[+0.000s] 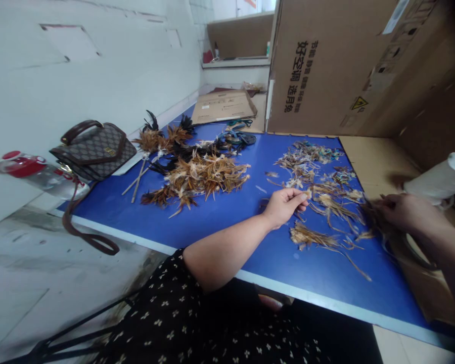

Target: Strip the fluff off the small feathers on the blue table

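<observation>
My left hand (286, 206) is over the middle of the blue table, thumb and fingers pinched on a small tan feather (308, 194). Close beyond its fingertips lie loose brown feathers (331, 202) with long thin quills. A flat tuft of brown feathers (311, 236) rests nearer the front edge. Further back is a heap of mixed grey and brown feather scraps (307, 156). My right hand (405, 212), dim and blurred at the right, has its fingers closed above the cardboard; what they hold cannot be made out.
Left of my hands lies a big pile of orange-brown feather bunches (208, 174), with scissors (242, 137) behind. A handbag (94, 149) and a water bottle (41, 174) stand at the left. A white thread cone (442, 179) is at right, by a tall cardboard box (326, 76).
</observation>
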